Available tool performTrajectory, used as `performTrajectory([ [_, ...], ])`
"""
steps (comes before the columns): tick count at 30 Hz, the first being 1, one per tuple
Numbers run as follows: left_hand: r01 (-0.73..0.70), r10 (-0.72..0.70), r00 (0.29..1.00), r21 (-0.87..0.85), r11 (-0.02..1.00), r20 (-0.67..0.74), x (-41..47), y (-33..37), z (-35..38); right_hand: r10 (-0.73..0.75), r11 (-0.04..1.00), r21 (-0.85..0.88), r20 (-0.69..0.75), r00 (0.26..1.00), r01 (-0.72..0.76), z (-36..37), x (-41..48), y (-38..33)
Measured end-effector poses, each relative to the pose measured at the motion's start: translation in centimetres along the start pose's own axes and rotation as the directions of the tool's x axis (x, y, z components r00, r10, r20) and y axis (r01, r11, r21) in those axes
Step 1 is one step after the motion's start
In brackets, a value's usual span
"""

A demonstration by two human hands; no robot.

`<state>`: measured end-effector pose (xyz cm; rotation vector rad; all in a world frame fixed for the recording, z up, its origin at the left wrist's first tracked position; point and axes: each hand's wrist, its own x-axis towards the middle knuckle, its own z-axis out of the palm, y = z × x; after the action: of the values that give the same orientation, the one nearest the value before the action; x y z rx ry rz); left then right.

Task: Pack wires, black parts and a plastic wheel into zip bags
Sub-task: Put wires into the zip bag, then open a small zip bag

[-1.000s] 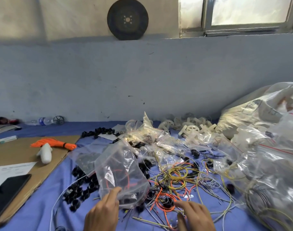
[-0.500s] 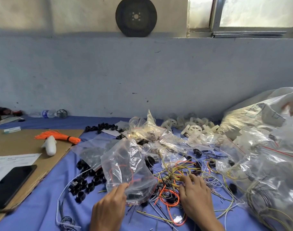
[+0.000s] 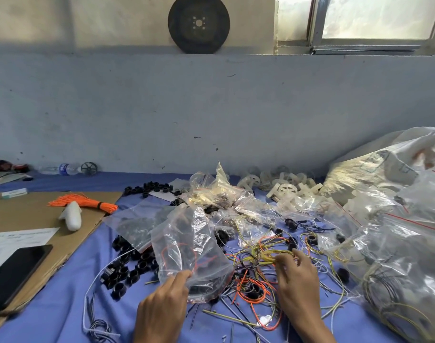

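at a blue cloth [image 3: 63,305] strewn with parts, your left hand [image 3: 165,303] pinches the near edge of a clear zip bag [image 3: 186,243], thumb on top, and holds it tilted up off the cloth. an orange wire and a few dark pieces show through the film. your right hand [image 3: 298,276] has its fingertips closed on a bunch of yellow wires [image 3: 265,256] at the top of the loose tangle just right of the bag. black parts [image 3: 127,268] lie scattered on the cloth to the left of the bag and partly under it. the white plastic wheels [image 3: 285,188] sit in a heap well back, near the wall. filled bags [image 3: 397,243] are piled at the far right.

expect the wires to be light, thin and springy, and likely to drag their neighbours along. take them where several strands run together, as you have them now, and lift slowly so the orange loops beneath can fall away. the bag is limp, slick film that will sag shut. a hold at one corner of its mouth should leave the opening free, though which edge is the mouth is hard to tell here. the black parts look small, hard and rollable, so scoop them instead of pinching them. a wheel is rigid and light, and its rim looks the easiest place to grip.
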<state>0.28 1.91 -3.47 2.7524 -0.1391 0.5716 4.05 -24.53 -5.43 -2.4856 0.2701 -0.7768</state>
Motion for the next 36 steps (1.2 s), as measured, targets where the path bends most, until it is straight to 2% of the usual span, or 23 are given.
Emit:
performTrajectory([
  [3,-0.001,0.001,1.000,-0.011,1.000,0.005,0.0,-0.1,0.0,0.052,0.983,0.183,-0.114,0.992,-0.031,-0.2,-0.2,0.3],
  [8,-0.051,0.050,0.997,-0.013,0.999,-0.058,-0.2,-0.4,0.1,0.110,0.962,0.264,-0.148,0.983,-0.067,-0.4,-0.4,0.3],
  [15,-0.071,0.070,0.997,-0.014,0.997,-0.039,0.0,-0.6,0.4,0.128,0.925,0.377,-0.172,0.977,-0.055,-0.9,-0.5,0.1],
  [20,-0.089,0.087,0.993,-0.019,0.996,-0.083,0.0,-0.6,0.2,0.147,0.855,0.499,0.027,0.989,-0.141,-2.2,0.3,-0.4],
  [26,-0.130,0.132,0.987,0.031,0.991,-0.089,0.0,-0.7,0.1,0.116,0.797,0.577,0.142,0.983,-0.177,-6.4,5.1,-2.6],
  [29,-0.111,0.114,0.992,0.050,0.993,-0.061,-0.2,-0.7,-0.1,0.044,0.835,0.531,0.195,0.980,-0.143,-7.6,6.8,-3.3],
  [30,-0.108,0.110,0.992,0.049,0.993,-0.061,-0.2,-0.7,-0.1,0.032,0.837,0.525,0.230,0.973,-0.152,-7.9,7.2,-3.6],
  [33,-0.094,0.095,0.994,0.033,0.995,-0.055,-0.1,-0.6,-0.1,0.052,0.736,0.616,0.361,0.931,-0.280,-8.9,8.1,-3.9],
  [36,-0.098,0.099,0.994,0.016,0.995,-0.045,-0.1,-0.7,0.0,-0.008,0.731,0.634,0.379,0.925,-0.253,-9.7,7.7,-3.8],
])
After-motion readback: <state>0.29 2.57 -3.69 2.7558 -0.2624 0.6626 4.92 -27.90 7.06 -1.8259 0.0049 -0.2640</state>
